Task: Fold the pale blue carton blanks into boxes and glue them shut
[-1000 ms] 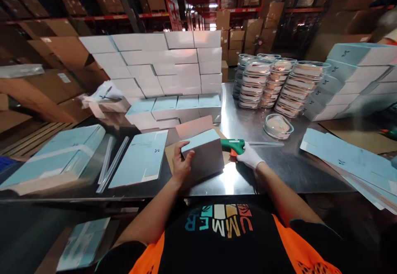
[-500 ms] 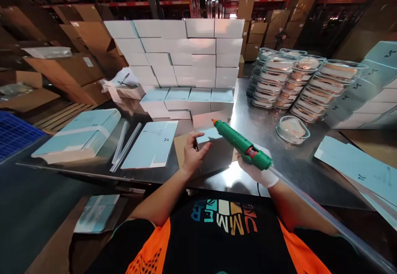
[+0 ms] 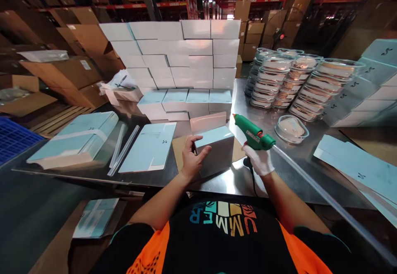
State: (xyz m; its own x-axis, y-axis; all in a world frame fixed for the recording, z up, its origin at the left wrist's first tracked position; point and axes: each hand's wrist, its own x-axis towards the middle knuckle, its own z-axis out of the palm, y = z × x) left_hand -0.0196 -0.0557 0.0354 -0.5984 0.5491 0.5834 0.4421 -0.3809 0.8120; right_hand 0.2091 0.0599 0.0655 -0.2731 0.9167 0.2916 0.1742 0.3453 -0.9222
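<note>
My left hand (image 3: pixel 192 158) is bare and grips the left end of a small carton (image 3: pixel 217 154), fingers at its upper left corner and thumb across the near side. The carton has a light blue top and grey-looking near side; a pale flap (image 3: pixel 208 122) stands up at its back. Under it lies a piece of brown cardboard (image 3: pixel 179 146). My right hand (image 3: pixel 259 160), in a white glove, is wrapped round a green hot glue gun (image 3: pixel 252 132). Its orange tip points left, above the carton's right back corner. A long clear glue stick (image 3: pixel 310 183) trails from the gun's rear.
White cartons (image 3: pixel 198 53) form a wall at the back. Stacked clear round containers (image 3: pixel 273 77) and a single one (image 3: pixel 291 128) stand right. Flat blue sheets (image 3: pixel 148 146), a strapped bundle (image 3: pixel 72 137) and clear sticks (image 3: pixel 124 150) lie left. A black cord (image 3: pixel 252 179) hangs below the gun.
The glue gun and my right hand have moved right, uncovering the carton's blue top. My left hand stays on the carton's left end. The view has shifted slightly.
</note>
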